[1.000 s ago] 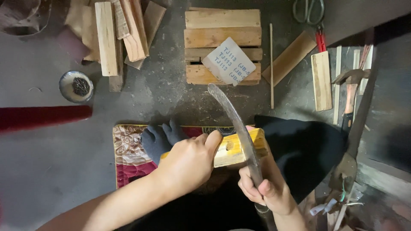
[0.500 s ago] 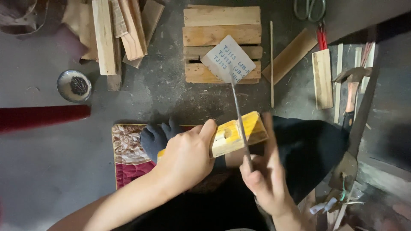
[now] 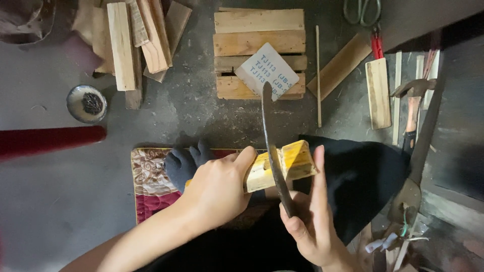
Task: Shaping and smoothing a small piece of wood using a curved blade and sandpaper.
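**Curved blade set across a yellow wood block**

The left hand [image 3: 217, 189] wraps its fingers over a yellow-painted wood block [image 3: 282, 163] — pinning it on the patterned mat [image 3: 146, 181] on the concrete floor [image 3: 60, 211], likely to stop it shifting. The right hand [image 3: 310, 221] closes its lower fingers round the handle of a curved blade [image 3: 271, 146], forefinger stretched straight up the block's end, seemingly as a guide; the edge rests across the block. One dark glove [image 3: 184, 163] lies beside it. Beyond — one slatted pallet [image 3: 252, 45], one sandpaper sheet [image 3: 267, 70], one small bowl [image 3: 86, 103].
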